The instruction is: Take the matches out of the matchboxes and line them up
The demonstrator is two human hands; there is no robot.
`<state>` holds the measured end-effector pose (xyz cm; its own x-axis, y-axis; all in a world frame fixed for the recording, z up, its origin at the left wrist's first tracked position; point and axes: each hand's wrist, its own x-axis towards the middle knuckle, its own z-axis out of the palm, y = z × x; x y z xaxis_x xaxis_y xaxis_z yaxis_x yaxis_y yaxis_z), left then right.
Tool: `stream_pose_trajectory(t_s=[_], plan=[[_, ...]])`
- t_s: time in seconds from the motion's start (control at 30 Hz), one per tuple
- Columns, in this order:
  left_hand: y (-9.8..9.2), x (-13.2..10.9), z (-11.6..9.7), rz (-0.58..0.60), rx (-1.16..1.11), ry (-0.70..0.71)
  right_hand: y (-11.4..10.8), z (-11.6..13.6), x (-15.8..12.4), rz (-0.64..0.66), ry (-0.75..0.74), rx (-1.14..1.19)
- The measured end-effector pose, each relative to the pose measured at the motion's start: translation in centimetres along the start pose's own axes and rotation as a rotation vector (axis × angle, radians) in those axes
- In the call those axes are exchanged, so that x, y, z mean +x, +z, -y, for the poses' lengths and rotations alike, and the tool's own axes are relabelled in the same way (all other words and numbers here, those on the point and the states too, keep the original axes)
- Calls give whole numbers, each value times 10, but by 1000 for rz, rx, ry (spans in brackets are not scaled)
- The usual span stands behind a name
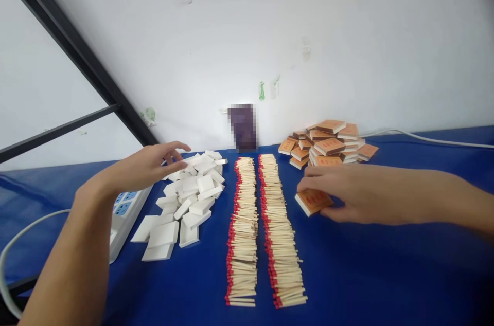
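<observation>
My left hand [162, 159] hovers at the back of a pile of white matchbox trays [191, 192], its fingers apart and nothing visible in them. Between my right thumb and fingers is an orange matchbox [313, 201], low over the table; my right hand [332, 189] is closed on it. Just behind that hand sits a heap of orange matchboxes [328, 146]. Two long rows of red-tipped matches, a left row [244, 233] and a right row [283, 233], lie between my hands with their heads pointing left.
A blue cover [358, 274] lies over the table, which meets a white wall [347, 33]. On the left are a white power strip [129, 218], its cable and a black metal frame [77, 53]. A blurred dark rectangle [244, 128] stands against the wall. Another white cable [432, 138] runs back right.
</observation>
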<state>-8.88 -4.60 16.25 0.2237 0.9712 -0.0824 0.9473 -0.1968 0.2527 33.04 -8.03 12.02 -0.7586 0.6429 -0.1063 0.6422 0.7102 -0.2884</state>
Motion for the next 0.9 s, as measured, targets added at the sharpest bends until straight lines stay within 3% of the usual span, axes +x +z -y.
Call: stream_pose_trajectory(t_s=[0.1,0.23,0.3,0.47,0.6,0.67,0.73,0.9], plan=[[12,-11,12,-3,11,1,-2,-2,1,-55,-11,15],[26,-7,9,-185,-30,130,0,-3,8,-154,-8,-23],[31,1,-2,-251,-109,240,3,-4,15,-220,-7,-30],[51,29,-42,-250,-277,548,10,-5,37,-369,-26,5],[67,52,-73,-306,-439,641,14,-2,61,-465,-21,3],[69,64,-85,-219,-508,632,13,1,72,-497,-11,-12],[67,74,-92,-60,-559,605,12,6,83,-503,-16,-24],[53,82,-84,257,-603,490,12,12,102,-490,-27,-96]])
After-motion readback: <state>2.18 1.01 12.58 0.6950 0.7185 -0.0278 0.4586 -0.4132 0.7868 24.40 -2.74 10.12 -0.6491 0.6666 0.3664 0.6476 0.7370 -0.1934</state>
